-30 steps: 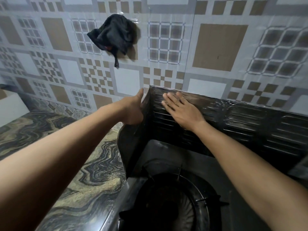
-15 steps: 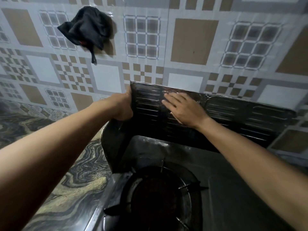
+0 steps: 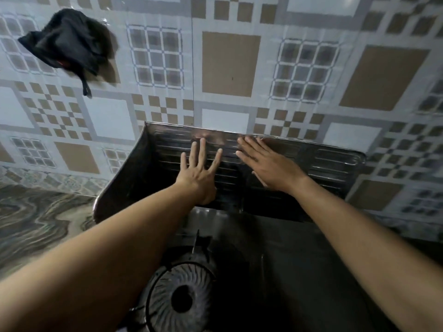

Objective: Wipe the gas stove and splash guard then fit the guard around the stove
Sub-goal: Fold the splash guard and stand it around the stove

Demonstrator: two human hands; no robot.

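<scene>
A dark ribbed metal splash guard (image 3: 330, 164) stands upright against the tiled wall behind the black gas stove (image 3: 275, 259). Its left panel (image 3: 124, 183) bends forward along the stove's left side. My left hand (image 3: 201, 173) lies flat on the back panel with fingers spread. My right hand (image 3: 268, 164) presses flat on the same panel just to the right, fingers straight and reaching the top edge. A round burner (image 3: 179, 298) with a pan support sits at the stove's front left, partly behind my left forearm.
A black cloth (image 3: 64, 46) hangs on the patterned tile wall (image 3: 230, 63) at the upper left. A marbled stone countertop (image 3: 36, 224) stretches to the left of the stove.
My left hand has let go of the guard's top left corner and moved right onto the back panel, now flat with fingers spread. My right hand stays pressed on the panel. The view has tilted down.
</scene>
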